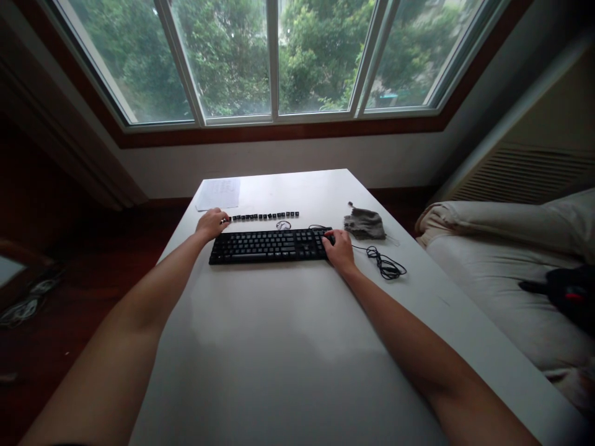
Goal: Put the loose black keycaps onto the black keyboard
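Note:
A black keyboard (267, 245) lies across the middle of the white table (288, 347). Just behind it runs a row of loose black keycaps (264, 216). My left hand (210, 224) rests at the keyboard's far left corner, fingers curled by the left end of the keycap row, pinching something small I cannot make out. My right hand (339, 249) grips the keyboard's right end, fingers closed on its edge. A small wire keycap puller (283, 225) lies behind the keyboard.
A grey cloth (365, 224) and the coiled black cable (385, 264) lie right of the keyboard. A sheet of paper (218, 193) sits at the table's far left corner. A bed with pale bedding (511, 272) stands to the right, windows ahead.

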Motion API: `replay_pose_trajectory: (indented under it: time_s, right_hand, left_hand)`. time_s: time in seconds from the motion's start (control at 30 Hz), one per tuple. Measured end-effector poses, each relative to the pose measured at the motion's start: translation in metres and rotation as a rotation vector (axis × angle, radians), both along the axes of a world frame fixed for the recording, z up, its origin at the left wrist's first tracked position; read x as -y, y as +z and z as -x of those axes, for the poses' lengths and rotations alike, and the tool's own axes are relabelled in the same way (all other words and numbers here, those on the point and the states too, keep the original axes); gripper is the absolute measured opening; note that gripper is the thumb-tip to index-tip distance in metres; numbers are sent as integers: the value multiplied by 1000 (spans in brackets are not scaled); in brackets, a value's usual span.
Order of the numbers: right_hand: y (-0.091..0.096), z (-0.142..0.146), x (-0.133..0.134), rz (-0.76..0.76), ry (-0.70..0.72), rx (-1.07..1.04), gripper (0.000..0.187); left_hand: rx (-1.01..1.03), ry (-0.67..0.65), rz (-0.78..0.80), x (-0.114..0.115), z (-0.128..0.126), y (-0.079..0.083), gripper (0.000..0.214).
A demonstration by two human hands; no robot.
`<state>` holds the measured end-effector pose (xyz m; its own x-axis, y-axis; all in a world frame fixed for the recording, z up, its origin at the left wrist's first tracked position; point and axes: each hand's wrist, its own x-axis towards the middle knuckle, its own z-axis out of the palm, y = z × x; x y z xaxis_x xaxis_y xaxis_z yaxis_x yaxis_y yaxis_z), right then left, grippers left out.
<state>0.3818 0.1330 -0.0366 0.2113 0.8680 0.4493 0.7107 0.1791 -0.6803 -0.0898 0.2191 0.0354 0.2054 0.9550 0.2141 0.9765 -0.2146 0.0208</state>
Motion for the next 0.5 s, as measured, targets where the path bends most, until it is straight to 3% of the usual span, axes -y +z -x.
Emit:
replay_pose_trajectory:
  time_s: [0.2,0.5]
  right_hand:
    - [2,2,1,7,-6,-1,22]
    - [-1,0,0,4,-6,8,23]
  left_hand:
    - [34,-174,245,15,9,20,23]
    - [142,-176,289,38,12,9,27]
